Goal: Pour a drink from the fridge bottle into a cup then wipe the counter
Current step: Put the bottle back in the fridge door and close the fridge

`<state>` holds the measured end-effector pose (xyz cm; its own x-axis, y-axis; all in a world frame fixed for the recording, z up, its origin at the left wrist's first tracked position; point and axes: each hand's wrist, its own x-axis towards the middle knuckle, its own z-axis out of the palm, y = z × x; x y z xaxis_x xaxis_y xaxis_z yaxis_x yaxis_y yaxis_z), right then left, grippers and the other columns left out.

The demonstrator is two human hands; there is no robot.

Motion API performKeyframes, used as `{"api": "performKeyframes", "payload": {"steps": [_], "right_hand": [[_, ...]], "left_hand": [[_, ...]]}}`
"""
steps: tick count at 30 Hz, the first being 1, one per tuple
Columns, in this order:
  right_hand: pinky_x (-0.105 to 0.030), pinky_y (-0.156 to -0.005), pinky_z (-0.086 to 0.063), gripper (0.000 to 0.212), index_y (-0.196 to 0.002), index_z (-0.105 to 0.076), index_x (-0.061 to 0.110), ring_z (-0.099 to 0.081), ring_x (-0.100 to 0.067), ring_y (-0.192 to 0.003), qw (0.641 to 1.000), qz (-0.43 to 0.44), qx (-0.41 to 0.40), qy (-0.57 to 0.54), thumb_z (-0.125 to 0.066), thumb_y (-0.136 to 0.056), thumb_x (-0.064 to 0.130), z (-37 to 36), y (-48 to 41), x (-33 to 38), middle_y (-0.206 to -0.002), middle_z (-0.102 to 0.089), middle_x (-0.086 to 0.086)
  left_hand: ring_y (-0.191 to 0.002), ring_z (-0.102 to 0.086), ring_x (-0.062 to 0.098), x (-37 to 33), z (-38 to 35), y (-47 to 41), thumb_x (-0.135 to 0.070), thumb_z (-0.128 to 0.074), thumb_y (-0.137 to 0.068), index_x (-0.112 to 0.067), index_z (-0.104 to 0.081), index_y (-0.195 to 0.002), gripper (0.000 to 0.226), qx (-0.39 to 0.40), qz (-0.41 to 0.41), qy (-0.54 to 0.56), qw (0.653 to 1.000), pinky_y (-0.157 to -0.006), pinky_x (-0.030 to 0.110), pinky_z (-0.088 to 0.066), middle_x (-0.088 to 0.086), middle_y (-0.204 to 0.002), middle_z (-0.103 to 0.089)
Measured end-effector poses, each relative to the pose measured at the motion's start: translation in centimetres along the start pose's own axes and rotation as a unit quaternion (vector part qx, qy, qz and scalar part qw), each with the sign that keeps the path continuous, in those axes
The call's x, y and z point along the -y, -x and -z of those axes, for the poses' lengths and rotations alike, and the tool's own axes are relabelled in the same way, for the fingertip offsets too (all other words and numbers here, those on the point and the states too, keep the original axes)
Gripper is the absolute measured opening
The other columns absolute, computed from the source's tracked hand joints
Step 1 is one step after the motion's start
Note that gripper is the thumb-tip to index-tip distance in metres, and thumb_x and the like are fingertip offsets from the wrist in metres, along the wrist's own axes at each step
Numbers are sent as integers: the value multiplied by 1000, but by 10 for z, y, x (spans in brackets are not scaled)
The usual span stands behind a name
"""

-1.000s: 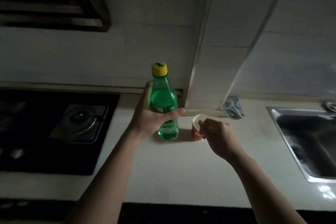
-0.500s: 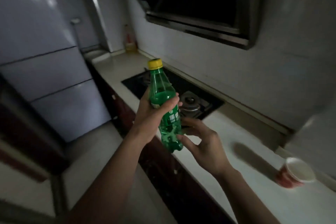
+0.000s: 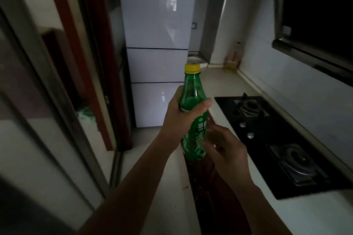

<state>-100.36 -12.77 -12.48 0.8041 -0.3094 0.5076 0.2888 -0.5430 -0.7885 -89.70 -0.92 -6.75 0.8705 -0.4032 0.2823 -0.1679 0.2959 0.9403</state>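
A green plastic bottle (image 3: pixel 193 101) with a yellow cap (image 3: pixel 192 68) stands upright in the air in front of me, over the counter's front edge. My left hand (image 3: pixel 179 118) grips its middle, thumb across the front. My right hand (image 3: pixel 223 149) is at the bottle's lower part with loosely spread fingers; whether it touches the bottle is unclear. The cap is on. The cup is out of view.
A white fridge (image 3: pixel 156 47) with closed doors stands ahead at the end of the pale counter (image 3: pixel 219 84). A black gas hob (image 3: pixel 277 139) lies on the right, under a range hood (image 3: pixel 315 25). A sliding door frame (image 3: pixel 57 101) runs along the left.
The view has swung left from the counter toward the fridge. The bottle was lifted off the counter in my left hand; my right hand left the cup and came to the bottle's base.
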Motion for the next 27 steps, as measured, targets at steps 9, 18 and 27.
{"api": "performKeyframes", "payload": {"steps": [9, 18, 27], "right_hand": [[-23, -82, -56, 39, -120, -65, 25, -68, -2, -96, 999, -30, 17, -34, -73, -83, 29, -107, -113, -51, -105, -70, 12], [-4, -75, -47, 33, -112, -68, 18, -66, 11, -86, 994, 56, 55, -71, -77, -80, 14, -147, -271, -141, -95, -67, 22], [-12, -78, -53, 29, -109, -72, 15, -69, 5, -88, 977, 113, 127, -126, -78, -81, 19, -193, -432, -189, -101, -71, 13]], "left_hand": [[-88, -71, 23, 22, 90, -110, -30, -82, -76, -17, -62, -107, 40, -21, 4, -71, 997, -78, 38, -60, 5, -94, -71], [-88, -68, 37, 65, 111, -251, -30, -81, -73, -15, -58, -107, 44, -90, -32, -113, 989, -76, 50, -59, 18, -96, -66], [-95, -69, 28, 71, 146, -388, -41, -81, -66, -36, -63, -104, 42, -185, -41, -124, 974, -83, 47, -59, 10, -102, -67]]}}
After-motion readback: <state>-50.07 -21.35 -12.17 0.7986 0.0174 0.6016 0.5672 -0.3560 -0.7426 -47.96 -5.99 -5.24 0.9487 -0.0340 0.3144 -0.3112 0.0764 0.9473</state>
